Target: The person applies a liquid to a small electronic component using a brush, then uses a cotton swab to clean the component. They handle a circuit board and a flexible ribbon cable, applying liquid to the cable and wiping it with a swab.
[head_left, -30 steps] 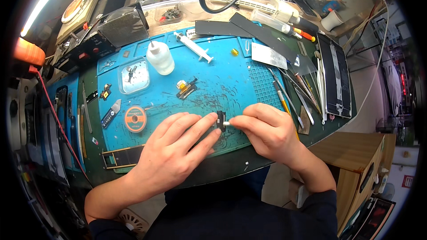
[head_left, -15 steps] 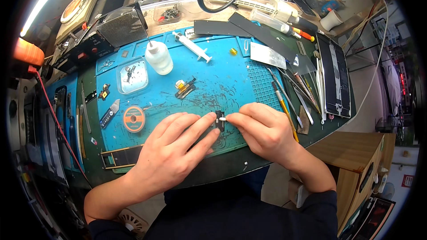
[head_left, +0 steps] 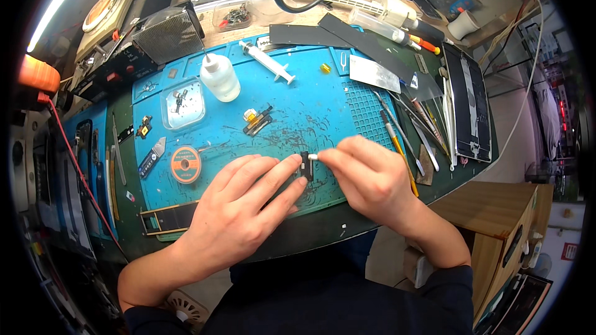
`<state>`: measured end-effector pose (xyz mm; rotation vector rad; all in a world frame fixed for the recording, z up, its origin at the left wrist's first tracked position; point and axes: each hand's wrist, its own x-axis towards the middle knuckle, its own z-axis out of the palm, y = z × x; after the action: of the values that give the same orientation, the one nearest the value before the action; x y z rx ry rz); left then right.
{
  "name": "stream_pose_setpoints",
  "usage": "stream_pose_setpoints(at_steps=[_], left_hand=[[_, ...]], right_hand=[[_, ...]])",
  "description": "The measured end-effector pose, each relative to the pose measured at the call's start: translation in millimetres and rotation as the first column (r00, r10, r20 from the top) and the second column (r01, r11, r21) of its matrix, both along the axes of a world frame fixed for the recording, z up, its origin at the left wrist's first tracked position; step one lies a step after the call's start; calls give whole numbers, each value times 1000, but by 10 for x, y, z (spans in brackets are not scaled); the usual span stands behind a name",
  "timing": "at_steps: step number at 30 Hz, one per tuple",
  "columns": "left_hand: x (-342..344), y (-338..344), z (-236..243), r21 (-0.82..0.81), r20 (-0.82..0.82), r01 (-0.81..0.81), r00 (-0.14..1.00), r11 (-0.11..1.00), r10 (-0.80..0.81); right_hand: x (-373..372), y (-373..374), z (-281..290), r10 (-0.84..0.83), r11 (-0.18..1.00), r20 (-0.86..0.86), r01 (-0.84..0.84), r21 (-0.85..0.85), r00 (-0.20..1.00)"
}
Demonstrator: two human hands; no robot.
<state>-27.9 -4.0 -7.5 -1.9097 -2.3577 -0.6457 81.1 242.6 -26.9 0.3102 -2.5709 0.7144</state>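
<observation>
A small black electronic part (head_left: 306, 167) lies on the blue work mat (head_left: 236, 149), near its front edge. My left hand (head_left: 242, 201) steadies it, with the index fingertip at its upper end and another fingertip lower down its left side. My right hand (head_left: 369, 177) pinches a short cotton swab (head_left: 313, 157), its white tip pointing left at the upper part of the black piece. Most of the swab is hidden in my fingers. Farther off on the mat lies another small part with a yellow flex cable (head_left: 257, 120).
A clear liquid bottle (head_left: 220, 79), a syringe (head_left: 268, 62) and a clear tray (head_left: 184, 105) stand behind my hands. An orange-rimmed spool (head_left: 185, 165) and a knife (head_left: 152, 158) lie left. Several tweezers and screwdrivers (head_left: 395, 139) lie right, beside a black phone frame (head_left: 467, 108).
My right hand has drawn slightly up and right, taking the swab tip off the middle of the black part. My left hand stays in place.
</observation>
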Motion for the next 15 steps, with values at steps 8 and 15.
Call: stream_pose_setpoints(at_steps=[8,15], left_hand=[[-4,-1,-13,4,1,5,1000,1000,-5],[-3,-5,-15,7,0,0,1000,1000,0]], right_hand=[[-14,19,10,4,1000,-12,-4,-16,1000],[-7,16,45,22,1000,5,-22,1,1000]])
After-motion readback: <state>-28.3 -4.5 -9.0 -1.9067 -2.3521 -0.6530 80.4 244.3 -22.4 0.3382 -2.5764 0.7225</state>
